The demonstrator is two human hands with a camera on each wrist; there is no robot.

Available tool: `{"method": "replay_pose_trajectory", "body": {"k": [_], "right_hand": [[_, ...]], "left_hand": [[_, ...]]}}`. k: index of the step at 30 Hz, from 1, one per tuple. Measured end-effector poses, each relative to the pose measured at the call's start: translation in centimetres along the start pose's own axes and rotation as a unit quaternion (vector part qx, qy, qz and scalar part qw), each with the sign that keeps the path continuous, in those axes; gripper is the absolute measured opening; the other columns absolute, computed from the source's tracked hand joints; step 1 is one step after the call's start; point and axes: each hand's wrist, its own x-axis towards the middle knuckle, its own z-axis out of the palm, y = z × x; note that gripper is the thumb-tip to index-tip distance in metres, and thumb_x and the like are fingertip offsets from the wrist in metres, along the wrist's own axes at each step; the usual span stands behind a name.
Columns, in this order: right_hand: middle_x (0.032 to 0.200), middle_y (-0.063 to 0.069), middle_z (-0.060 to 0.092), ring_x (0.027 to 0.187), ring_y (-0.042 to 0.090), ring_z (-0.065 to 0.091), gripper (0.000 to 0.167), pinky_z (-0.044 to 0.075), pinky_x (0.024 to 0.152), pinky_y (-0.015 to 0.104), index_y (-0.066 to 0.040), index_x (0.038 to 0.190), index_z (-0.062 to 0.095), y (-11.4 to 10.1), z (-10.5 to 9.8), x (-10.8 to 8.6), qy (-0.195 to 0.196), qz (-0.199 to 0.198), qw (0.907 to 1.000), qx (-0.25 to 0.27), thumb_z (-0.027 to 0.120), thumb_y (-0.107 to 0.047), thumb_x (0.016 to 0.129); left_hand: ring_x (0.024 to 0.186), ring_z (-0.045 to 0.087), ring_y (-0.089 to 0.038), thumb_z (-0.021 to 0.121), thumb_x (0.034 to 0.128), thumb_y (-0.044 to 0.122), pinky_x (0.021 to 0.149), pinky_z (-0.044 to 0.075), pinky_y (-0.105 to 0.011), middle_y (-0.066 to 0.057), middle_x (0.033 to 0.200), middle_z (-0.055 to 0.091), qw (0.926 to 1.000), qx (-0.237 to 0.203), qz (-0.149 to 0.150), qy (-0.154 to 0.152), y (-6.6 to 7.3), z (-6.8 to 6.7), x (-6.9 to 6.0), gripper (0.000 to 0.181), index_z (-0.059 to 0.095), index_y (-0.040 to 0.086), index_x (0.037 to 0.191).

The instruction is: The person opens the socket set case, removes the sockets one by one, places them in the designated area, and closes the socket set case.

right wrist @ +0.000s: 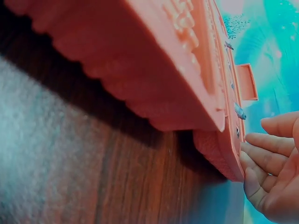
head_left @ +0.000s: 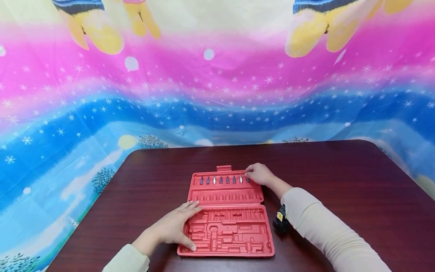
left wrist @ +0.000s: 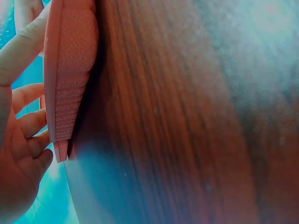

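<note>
A red plastic tool case (head_left: 225, 229) lies unfolded on the table, its moulded hollows facing up. Along the top of its far half (head_left: 225, 190) several screwdriver bits (head_left: 221, 180) stand in a row, most of them dark and two brighter. My left hand (head_left: 175, 223) rests on the case's left rim with fingers spread and the thumb over the near tray. At the far right corner is my right hand (head_left: 259, 174), its fingertips touching the rim beside the last bit (head_left: 247, 180). In the right wrist view its fingers (right wrist: 268, 158) look loosely bent, with nothing visible held.
The dark wooden table (head_left: 323, 166) extends around the case. A small black device with a yellow label (head_left: 280, 219) sits at the right sleeve's cuff. Behind the table hangs a colourful printed cloth (head_left: 217, 87). The case's latch tab (head_left: 224, 168) sticks out at the far edge.
</note>
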Motion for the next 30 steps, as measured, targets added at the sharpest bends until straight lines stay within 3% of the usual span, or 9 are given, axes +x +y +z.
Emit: {"method": "replay_pose_trajectory", "body": {"k": [15,22,27,30], "right_hand": [[0.087,0.008,0.057,0.077,0.021,0.05,0.013,0.042,0.065,0.032,-0.003,0.093,0.061,0.48,0.32,0.33,0.035,0.013,0.9964,0.077,0.053,-0.005,0.083],[0.087,0.013,0.058,0.07,0.02,0.053,0.017,0.043,0.058,0.03,0.004,0.095,0.058,0.65,0.28,0.39,0.048,0.04,0.978,0.199,0.051,0.002,0.079],[0.092,0.015,0.058,0.076,0.022,0.053,0.025,0.044,0.062,0.03,0.006,0.102,0.057,0.44,0.14,0.39,0.037,0.054,0.9813,0.181,0.054,0.001,0.077],[0.096,0.017,0.058,0.081,0.024,0.052,0.022,0.045,0.063,0.03,0.006,0.098,0.06,0.51,0.13,0.41,0.034,0.059,0.9863,0.15,0.057,-0.001,0.078]], "left_hand": [[0.126,0.02,-0.029,0.068,0.0473,0.064,0.096,0.024,-0.046,-0.007,0.137,0.031,0.9999,0.012,0.002,0.0,-0.02,-0.09,0.08,0.102,0.039,0.012,0.13],[0.126,0.02,-0.029,0.071,0.0472,0.061,0.097,0.023,-0.044,-0.007,0.136,0.031,0.9999,0.015,0.005,0.006,0.11,-0.08,0.02,0.101,0.039,0.012,0.13],[0.126,0.021,-0.028,0.071,0.0473,0.061,0.097,0.023,-0.044,-0.007,0.136,0.031,0.9998,0.017,0.005,0.009,0.09,-0.07,0.0,0.101,0.04,0.013,0.13],[0.126,0.021,-0.028,0.07,0.0475,0.061,0.097,0.024,-0.044,-0.006,0.136,0.031,0.9998,0.017,0.003,0.008,0.11,-0.05,-0.01,0.1,0.039,0.013,0.13]]}}
